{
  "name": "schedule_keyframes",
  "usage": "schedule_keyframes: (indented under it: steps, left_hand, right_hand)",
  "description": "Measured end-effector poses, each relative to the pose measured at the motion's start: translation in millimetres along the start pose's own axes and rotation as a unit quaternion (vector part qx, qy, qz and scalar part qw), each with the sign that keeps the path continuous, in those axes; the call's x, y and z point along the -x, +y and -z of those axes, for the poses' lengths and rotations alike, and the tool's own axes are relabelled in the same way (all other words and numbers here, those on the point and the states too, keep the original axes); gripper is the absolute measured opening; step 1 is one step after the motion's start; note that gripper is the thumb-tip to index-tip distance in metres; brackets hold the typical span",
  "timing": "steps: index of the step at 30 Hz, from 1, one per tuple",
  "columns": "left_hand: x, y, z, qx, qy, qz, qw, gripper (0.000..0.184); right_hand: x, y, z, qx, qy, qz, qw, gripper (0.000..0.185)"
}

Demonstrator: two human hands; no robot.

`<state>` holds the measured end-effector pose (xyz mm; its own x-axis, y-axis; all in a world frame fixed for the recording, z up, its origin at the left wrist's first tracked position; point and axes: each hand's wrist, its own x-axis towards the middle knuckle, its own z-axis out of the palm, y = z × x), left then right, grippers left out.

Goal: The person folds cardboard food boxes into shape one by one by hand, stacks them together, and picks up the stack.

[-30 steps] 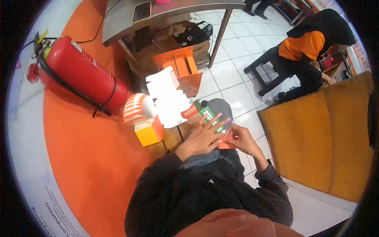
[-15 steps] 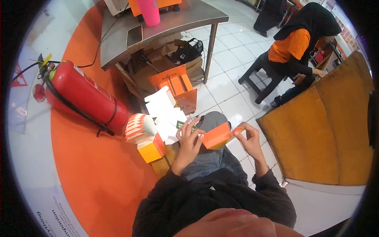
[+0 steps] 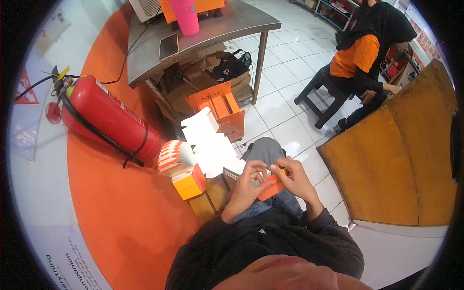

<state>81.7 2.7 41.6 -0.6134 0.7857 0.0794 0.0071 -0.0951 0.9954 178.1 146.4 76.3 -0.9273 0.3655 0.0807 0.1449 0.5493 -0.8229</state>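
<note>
Over my lap, a small orange paper box (image 3: 272, 189) with a yellow side is held between both hands. My left hand (image 3: 247, 187) is closed on its left side, fingers curled and the thumb against the orange face. My right hand (image 3: 296, 180) pinches the upper right part, its fingertips close to those of the left. Whether something small sits between the fingertips I cannot make out. Beside my left wrist is a dark sheet with rows of pale dots (image 3: 231, 177). Left of it lie white unfolded cartons (image 3: 212, 151).
A yellow-orange box (image 3: 188, 184) and a stack of patterned folded cartons (image 3: 175, 157) rest on a wooden bench (image 3: 202, 207). Behind are an orange carton (image 3: 226, 108), a fire extinguisher (image 3: 113, 118) and a metal table (image 3: 232, 21). A co-worker (image 3: 365, 60) sits beyond a wooden panel (image 3: 382, 164).
My left hand has moved right, from the dotted sheet onto the orange box. My right hand has moved slightly left and down with the box, and both hands now meet at it.
</note>
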Motion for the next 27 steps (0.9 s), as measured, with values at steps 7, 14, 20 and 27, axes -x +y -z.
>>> schedule_keyframes:
  steps: [7, 14, 20, 27]
  left_hand:
    - [-3, -13, 19, -0.026, -0.114, 0.058, 0.992, 0.034]
    - [-3, 26, 10, 0.184, 0.073, -0.061, 0.978, 0.025]
    - [-6, 23, 23, 0.241, 0.081, -0.067, 0.965, 0.03]
    - [-2, 7, 36, 0.018, 0.136, -0.14, 0.981, 0.026]
  right_hand:
    - [-9, -21, -15, 0.068, 0.145, 0.124, 0.979, 0.018]
    - [-6, -33, -42, -0.045, 0.29, 0.159, 0.943, 0.03]
    - [-5, -40, -37, -0.034, 0.232, 0.216, 0.948, 0.029]
    - [-8, -27, -38, -0.021, 0.223, 0.261, 0.939, 0.025]
